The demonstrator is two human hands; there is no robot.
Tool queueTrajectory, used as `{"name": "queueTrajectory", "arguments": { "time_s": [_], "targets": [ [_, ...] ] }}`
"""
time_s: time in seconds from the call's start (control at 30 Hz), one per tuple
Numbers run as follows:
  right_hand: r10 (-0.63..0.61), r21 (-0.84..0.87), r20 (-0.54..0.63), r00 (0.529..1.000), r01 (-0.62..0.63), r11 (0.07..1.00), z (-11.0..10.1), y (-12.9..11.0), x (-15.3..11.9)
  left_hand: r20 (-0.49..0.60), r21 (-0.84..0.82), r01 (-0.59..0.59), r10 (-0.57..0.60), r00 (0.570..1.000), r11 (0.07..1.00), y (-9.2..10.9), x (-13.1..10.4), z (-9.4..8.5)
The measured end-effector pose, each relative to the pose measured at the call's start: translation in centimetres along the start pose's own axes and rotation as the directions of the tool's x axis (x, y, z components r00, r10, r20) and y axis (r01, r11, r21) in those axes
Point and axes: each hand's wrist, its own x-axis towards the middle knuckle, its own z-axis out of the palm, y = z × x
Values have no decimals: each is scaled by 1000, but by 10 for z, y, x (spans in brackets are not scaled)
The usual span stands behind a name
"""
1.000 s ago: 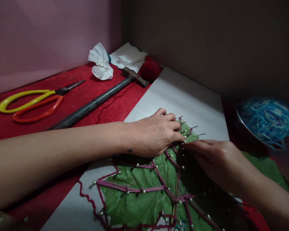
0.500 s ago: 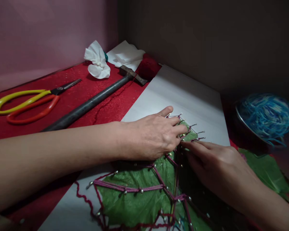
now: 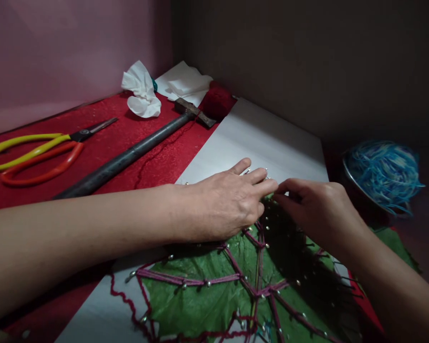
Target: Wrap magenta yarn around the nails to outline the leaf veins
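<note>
I have my left hand (image 3: 236, 202) palm down over the upper part of the green leaf (image 3: 186, 305), fingers loosely bent and spread apart; its thumb is hidden, and I can't tell whether it grips anything. My right hand (image 3: 318, 205) comes in from the lower right, thumb and forefinger closed in a pinch beside the left fingertips, on something too small for me to make out. The leaf lies on a white sheet (image 3: 271, 128) at the lower centre, studded with metal pins (image 3: 209, 284) and crossed by purple thread (image 3: 186, 278) wound around them. Dark red yarn (image 3: 127, 297) trails at its lower left. On the red desk (image 3: 103, 107), I see open-handled scissors (image 3: 84, 134) at the left, a hammer (image 3: 128, 155) running diagonally beside them, and crumpled white tissue (image 3: 141, 90) near a red yarn ball (image 3: 218, 101) at the upper centre. Blue yarn (image 3: 386, 171) fills a metal-rimmed bowl (image 3: 357, 186) at the right.
</note>
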Motion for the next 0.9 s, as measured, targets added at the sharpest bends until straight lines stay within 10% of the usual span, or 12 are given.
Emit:
{"name": "queueTrajectory", "arguments": {
  "time_s": [0.47, 0.9],
  "targets": [
    [-210, 201, 121, 970, 183, 962, -4, 2, -12, 59, -49, 64, -61, 996, 997, 1, -1, -2],
    [-571, 24, -10, 821, 571, 821, 4, 27, -21, 109, -35, 61, -57, 992, 998, 0, -1, 0]
  ]
}}
